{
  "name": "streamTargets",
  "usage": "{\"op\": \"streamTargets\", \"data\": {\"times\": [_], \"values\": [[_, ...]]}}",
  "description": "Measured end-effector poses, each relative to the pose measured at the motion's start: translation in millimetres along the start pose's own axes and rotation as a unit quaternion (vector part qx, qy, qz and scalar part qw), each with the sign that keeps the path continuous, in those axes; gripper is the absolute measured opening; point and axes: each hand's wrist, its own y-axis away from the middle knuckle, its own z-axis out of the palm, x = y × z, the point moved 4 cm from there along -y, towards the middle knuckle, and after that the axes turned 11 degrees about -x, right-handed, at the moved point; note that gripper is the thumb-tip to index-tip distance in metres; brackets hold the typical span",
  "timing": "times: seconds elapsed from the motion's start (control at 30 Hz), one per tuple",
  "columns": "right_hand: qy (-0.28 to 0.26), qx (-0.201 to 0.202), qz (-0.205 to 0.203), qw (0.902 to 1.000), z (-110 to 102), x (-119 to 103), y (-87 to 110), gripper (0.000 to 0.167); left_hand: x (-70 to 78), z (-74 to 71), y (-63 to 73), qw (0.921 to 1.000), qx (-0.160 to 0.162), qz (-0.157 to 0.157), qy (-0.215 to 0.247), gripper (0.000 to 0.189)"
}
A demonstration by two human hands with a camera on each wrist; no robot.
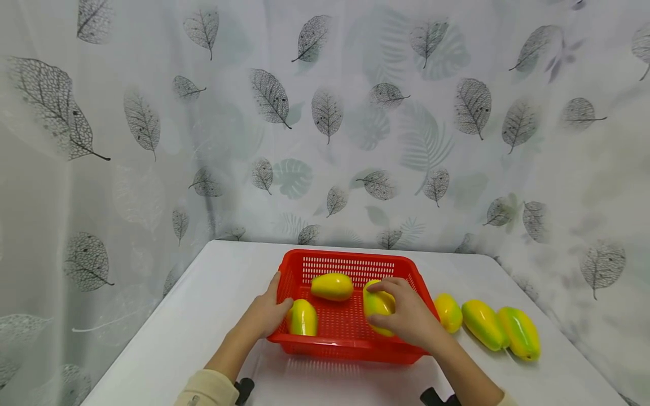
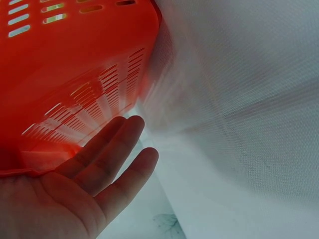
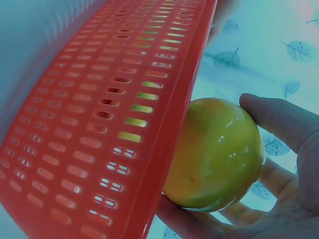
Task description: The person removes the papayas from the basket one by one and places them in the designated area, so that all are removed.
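Fruit (image 1: 377, 305) pointed near-to-far, my nearer right hand (image 1: 409, 313) curled widely around it; my left hand (image 1: 266, 313) held the red basket (image 1: 350, 342).

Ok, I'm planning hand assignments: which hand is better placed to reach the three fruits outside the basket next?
Probably the right hand: the outside fruits lie on its side, though it must first release the held fruit. The left hand is at the red basket, on its opposite side.
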Motion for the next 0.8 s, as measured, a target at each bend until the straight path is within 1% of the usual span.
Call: {"op": "streamTargets", "data": {"times": [0.2,0.43,0.8], "values": [[-0.003,0.006,-0.002,1.0,-1.6,1.7,2.3,0.046,0.2,-1.0,1.7,1.0,-0.001,0.0,0.001,0.085],[-0.003,0.011,-0.001,0.9999,-8.0,3.4,6.7,0.045,1.1,-1.2,2.6,1.0,-0.001,0.002,0.002,0.085],[-0.006,0.004,0.0,1.0,-18.7,8.8,12.5,0.052,1.0,-1.3,2.2,0.9999,-0.003,0.005,0.009,0.086]]}}
